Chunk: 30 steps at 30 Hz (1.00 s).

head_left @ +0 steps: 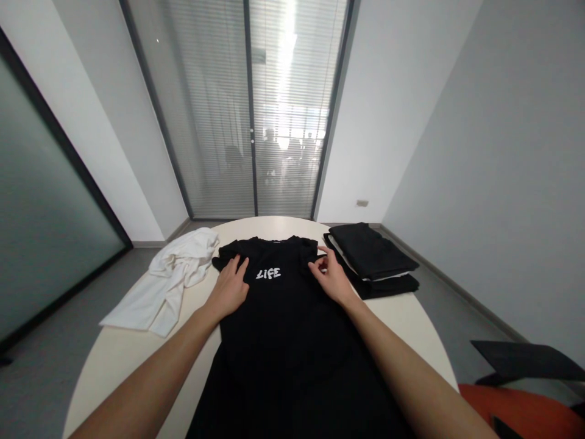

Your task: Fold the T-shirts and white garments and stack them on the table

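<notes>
A black T-shirt (pixel 283 317) with white "LIFE" lettering lies spread on the table, its collar at the far side. My left hand (pixel 230 286) rests on its left chest near the left sleeve, fingers spread and holding nothing. At the opposite side, my right hand (pixel 333 275) has its thumb and bent fingers at the right sleeve edge, closed on the cloth. The right sleeve looks folded inward over the shirt. Toward me the shirt's lower part merges with other black cloth, so its hem cannot be made out.
The round pale table (pixel 107 366) carries a crumpled white garment (pixel 183 262) on the left. A stack of folded dark clothes (pixel 372 253) sits on the right. An orange-seated chair (pixel 516 411) stands at lower right. Glass doors (pixel 219 122) with blinds are behind the table.
</notes>
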### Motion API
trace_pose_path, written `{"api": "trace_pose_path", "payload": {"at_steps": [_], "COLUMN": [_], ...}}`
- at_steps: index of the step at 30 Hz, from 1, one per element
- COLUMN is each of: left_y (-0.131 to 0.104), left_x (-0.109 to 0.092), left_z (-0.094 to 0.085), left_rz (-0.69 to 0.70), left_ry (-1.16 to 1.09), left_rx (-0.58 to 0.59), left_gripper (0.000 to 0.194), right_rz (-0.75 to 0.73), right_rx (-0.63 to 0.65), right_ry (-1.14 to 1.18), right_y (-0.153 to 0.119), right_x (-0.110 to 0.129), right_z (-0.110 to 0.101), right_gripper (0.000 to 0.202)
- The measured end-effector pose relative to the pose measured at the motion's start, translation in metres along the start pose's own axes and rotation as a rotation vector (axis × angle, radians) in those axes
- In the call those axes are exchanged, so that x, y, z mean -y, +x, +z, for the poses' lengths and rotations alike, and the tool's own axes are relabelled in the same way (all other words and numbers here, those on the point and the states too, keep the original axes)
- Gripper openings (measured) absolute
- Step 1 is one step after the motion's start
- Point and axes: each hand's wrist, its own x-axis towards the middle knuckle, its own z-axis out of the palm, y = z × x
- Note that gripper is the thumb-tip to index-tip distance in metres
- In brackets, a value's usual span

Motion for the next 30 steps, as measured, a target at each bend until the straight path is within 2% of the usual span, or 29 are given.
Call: {"api": "trace_pose_path", "payload": {"at_steps": [2, 4, 11, 15, 19, 23, 27, 30], "left_y": [0.000, 0.000, 0.000, 0.000, 0.000, 0.000, 0.000, 0.000], "left_x": [0.000, 0.001, 0.005, 0.005, 0.002, 0.000, 0.000, 0.000], "left_z": [-0.001, -0.001, 0.002, 0.001, -0.004, -0.006, -0.005, -0.006], "left_rz": [0.000, 0.000, 0.002, 0.013, 0.007, 0.002, 0.003, 0.004], "left_ry": [0.001, 0.015, 0.018, 0.011, 0.025, 0.028, 0.039, 0.050], "left_rx": [0.015, 0.022, 0.037, 0.051, 0.093, 0.090, 0.085, 0.089], "left_gripper": [0.067, 0.067, 0.065, 0.061, 0.060, 0.060, 0.060, 0.060], "right_rz": [0.147, 0.232, 0.308, 0.409, 0.437, 0.443, 0.399, 0.346], "right_rx": [-0.047, -0.044, -0.011, 0.110, 0.111, 0.081, -0.055, -0.156], "right_ry": [-0.014, -0.093, -0.532, -0.727, -0.768, -0.787, -0.757, -0.657], "right_y": [0.005, 0.010, 0.028, 0.041, 0.051, 0.061, 0.074, 0.084], "right_x": [-0.003, -0.005, -0.013, -0.010, -0.002, 0.009, 0.019, 0.021], "right_z": [0.001, 0.000, -0.006, -0.010, -0.008, -0.006, -0.017, -0.030], "right_gripper": [0.065, 0.063, 0.052, 0.039, 0.028, 0.031, 0.037, 0.033]}}
